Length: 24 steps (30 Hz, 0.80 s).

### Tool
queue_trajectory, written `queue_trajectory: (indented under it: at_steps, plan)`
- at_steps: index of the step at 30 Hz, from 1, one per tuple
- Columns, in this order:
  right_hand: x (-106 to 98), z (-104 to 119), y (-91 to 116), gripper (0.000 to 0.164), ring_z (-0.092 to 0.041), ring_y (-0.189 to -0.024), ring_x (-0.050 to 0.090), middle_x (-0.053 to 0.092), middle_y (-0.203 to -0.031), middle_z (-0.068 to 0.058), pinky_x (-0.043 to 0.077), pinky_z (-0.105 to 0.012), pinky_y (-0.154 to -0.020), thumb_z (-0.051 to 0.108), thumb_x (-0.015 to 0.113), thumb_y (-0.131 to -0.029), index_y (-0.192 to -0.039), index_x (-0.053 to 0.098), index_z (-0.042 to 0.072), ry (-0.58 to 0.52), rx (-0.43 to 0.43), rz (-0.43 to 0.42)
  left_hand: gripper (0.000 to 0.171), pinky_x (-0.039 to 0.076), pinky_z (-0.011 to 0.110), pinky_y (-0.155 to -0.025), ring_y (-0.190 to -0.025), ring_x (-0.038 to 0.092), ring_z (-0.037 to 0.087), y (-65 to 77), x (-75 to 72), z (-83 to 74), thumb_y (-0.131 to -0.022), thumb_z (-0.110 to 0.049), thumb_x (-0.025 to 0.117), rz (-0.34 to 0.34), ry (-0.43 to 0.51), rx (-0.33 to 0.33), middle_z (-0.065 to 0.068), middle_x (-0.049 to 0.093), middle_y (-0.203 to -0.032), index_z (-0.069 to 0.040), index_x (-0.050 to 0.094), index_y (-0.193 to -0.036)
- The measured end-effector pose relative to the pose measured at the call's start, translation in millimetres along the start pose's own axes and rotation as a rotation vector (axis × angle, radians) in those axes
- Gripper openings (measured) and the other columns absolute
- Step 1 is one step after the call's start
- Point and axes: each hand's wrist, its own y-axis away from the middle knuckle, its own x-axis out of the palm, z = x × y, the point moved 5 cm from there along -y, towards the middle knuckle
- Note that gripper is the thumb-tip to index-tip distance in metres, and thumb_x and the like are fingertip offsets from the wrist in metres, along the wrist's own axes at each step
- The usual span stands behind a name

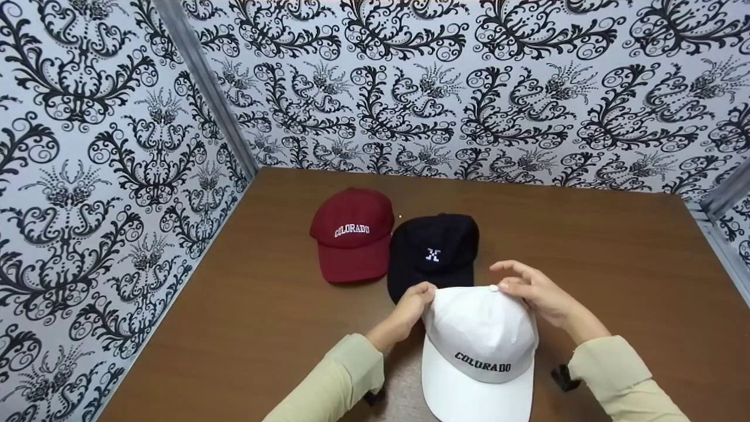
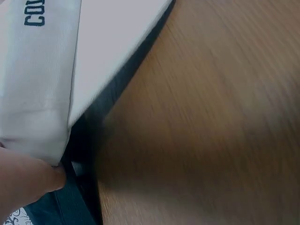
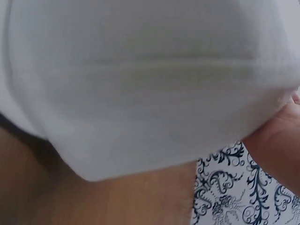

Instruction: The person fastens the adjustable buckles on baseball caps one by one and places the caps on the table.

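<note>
A white baseball cap (image 1: 489, 334) with dark COLORADO lettering is held in front of me, its brim toward me. My left hand (image 1: 410, 308) pinches the cap's rear left edge; in the left wrist view the thumb (image 2: 33, 180) presses on the fabric there. At the top button, my right hand (image 1: 542, 296) touches the crown with its fingers spread apart. In the right wrist view the cap's side (image 3: 140, 117) fills most of the picture and hides the fingertips. Just beyond the white cap lies a black cap (image 1: 433, 246) with a small white emblem, its brim partly covered.
Left of the black cap sits a dark red cap (image 1: 351, 234) with white COLORADO lettering, brim toward me. All stand on a brown wooden table (image 1: 246, 328). Patterned black-and-white walls (image 1: 410, 88) rise at its back and left side.
</note>
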Motion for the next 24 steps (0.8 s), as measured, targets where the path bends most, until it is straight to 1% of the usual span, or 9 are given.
queue_trajectory:
  at_steps: [3, 5, 8, 10, 12, 14, 18, 21, 24]
  plan:
    - [-5, -5, 5, 0.033, -0.007, -0.087, 0.058, 0.064, -0.092, 0.005, 0.045, -0.025, -0.074, 0.004, 0.047, -0.087, -0.114, 0.047, 0.022, -0.028, -0.021, 0.088, 0.016, 0.037, 0.021, -0.069, -0.072, 0.044, 0.007, 0.8, -3.0, -0.2, -0.085, -0.006, 0.045, -0.015, -0.036, 0.014, -0.002, 0.050, -0.075, 0.008, 0.053, -0.084]
    - [-9, -9, 9, 0.038, -0.009, -0.091, 0.058, 0.064, -0.095, 0.002, 0.045, -0.025, -0.078, -0.002, 0.044, -0.085, -0.118, 0.044, 0.016, -0.045, -0.040, 0.162, 0.017, 0.037, 0.021, -0.071, -0.074, 0.046, 0.007, 2.1, -6.3, -2.6, -0.082, -0.005, 0.048, -0.036, -0.060, 0.037, 0.003, 0.055, -0.080, 0.009, 0.055, -0.088]
    - [-16, -16, 17, 0.043, -0.008, -0.097, 0.055, 0.062, -0.104, 0.002, 0.044, -0.025, -0.080, -0.008, 0.042, -0.081, -0.121, 0.043, 0.007, -0.036, -0.042, 0.245, 0.018, 0.038, 0.020, -0.071, -0.076, 0.048, 0.007, 4.3, -11.6, -6.5, -0.076, -0.003, 0.051, -0.063, -0.147, 0.079, 0.008, 0.062, -0.086, 0.006, 0.060, -0.089]
    - [-20, -22, 21, 0.041, -0.006, -0.098, 0.054, 0.061, -0.107, 0.004, 0.043, -0.023, -0.080, -0.007, 0.043, -0.080, -0.119, 0.046, 0.003, 0.026, -0.031, 0.265, 0.019, 0.039, 0.021, -0.069, -0.075, 0.049, 0.007, 5.8, -14.5, -8.3, -0.071, -0.002, 0.051, -0.074, -0.226, 0.098, 0.010, 0.064, -0.085, 0.002, 0.063, -0.086]
    - [-22, -27, 24, 0.036, -0.003, -0.093, 0.054, 0.060, -0.103, 0.007, 0.042, -0.022, -0.077, -0.006, 0.044, -0.079, -0.113, 0.052, 0.002, 0.103, -0.031, 0.269, 0.019, 0.040, 0.021, -0.068, -0.072, 0.050, 0.007, 7.6, -16.3, -9.1, -0.070, -0.003, 0.052, -0.077, -0.327, 0.105, 0.007, 0.065, -0.082, -0.001, 0.064, -0.084]
    - [-22, -32, 26, 0.028, -0.002, -0.085, 0.053, 0.060, -0.094, 0.009, 0.043, -0.022, -0.073, -0.006, 0.045, -0.078, -0.103, 0.056, 0.001, 0.148, -0.030, 0.270, 0.017, 0.041, 0.021, -0.065, -0.068, 0.051, 0.006, 8.7, -16.9, -9.0, -0.068, -0.006, 0.053, -0.077, -0.425, 0.109, 0.003, 0.065, -0.078, -0.005, 0.066, -0.080]
    - [-19, -40, 25, 0.020, -0.002, -0.077, 0.051, 0.057, -0.081, 0.011, 0.044, -0.024, -0.067, -0.006, 0.043, -0.079, -0.086, 0.056, 0.006, 0.114, -0.033, 0.258, 0.012, 0.041, 0.020, -0.060, -0.058, 0.049, 0.004, 9.1, -16.4, -8.7, -0.072, -0.012, 0.054, -0.075, -0.539, 0.110, -0.002, 0.063, -0.069, -0.008, 0.065, -0.072]
    - [-19, -43, 24, 0.023, -0.002, -0.075, 0.051, 0.055, -0.079, 0.012, 0.044, -0.023, -0.065, -0.006, 0.041, -0.080, -0.082, 0.055, 0.012, 0.076, -0.016, 0.219, 0.013, 0.038, 0.019, -0.056, -0.056, 0.046, 0.005, 8.1, -16.5, -7.5, -0.075, -0.013, 0.051, -0.079, -0.527, 0.095, -0.003, 0.058, -0.066, -0.007, 0.062, -0.070]
    - [-21, -45, 23, 0.024, -0.002, -0.073, 0.050, 0.054, -0.076, 0.011, 0.044, -0.024, -0.064, -0.004, 0.041, -0.080, -0.078, 0.055, 0.015, 0.081, 0.007, 0.168, 0.016, 0.036, 0.020, -0.056, -0.060, 0.044, 0.007, 6.4, -17.5, -3.7, -0.078, -0.011, 0.047, -0.089, -0.460, 0.064, -0.003, 0.052, -0.065, -0.005, 0.060, -0.071]
